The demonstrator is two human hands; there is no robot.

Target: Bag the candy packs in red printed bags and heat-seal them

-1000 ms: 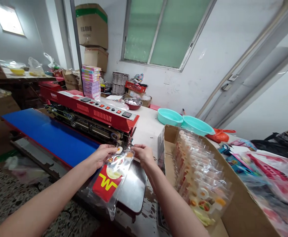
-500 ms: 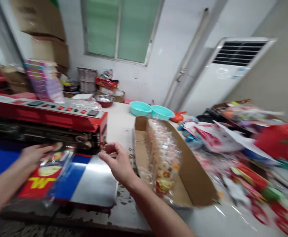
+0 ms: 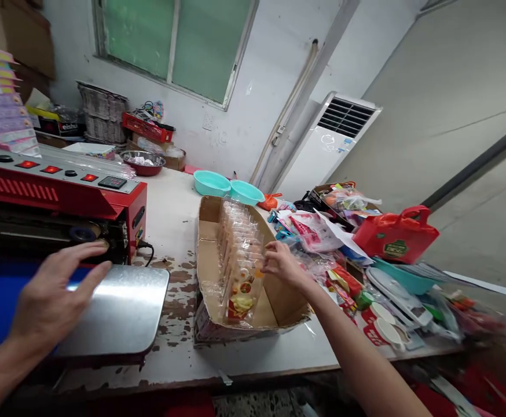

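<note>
My left hand (image 3: 55,292) is over the bare metal plate (image 3: 125,307) at the front of a red sealing machine (image 3: 138,205). Its thumb and fingers are apart with nothing between them, and the fingertips are close to the machine's rollers. At the right side of a row of clear-bagged packets (image 3: 239,284), my right hand (image 3: 284,265) has its fingers bent and slightly apart. Its fingertips are close beside the bags; whether they touch is unclear. The packets stand upright in a long open cardboard box (image 3: 209,260); the front one has a red and yellow print.
Two turquoise basins (image 3: 212,182) stand behind the box. To the right lie piled bags and papers, with a red carry bag (image 3: 396,234). Stacked purple boxes (image 3: 3,110) stand behind the machine, and a metal bowl (image 3: 142,163) sits farther back.
The red and yellow packet at my left hand is no longer in sight, and that hand has opened. My right hand has moved from the machine to the packets. The view has turned right.
</note>
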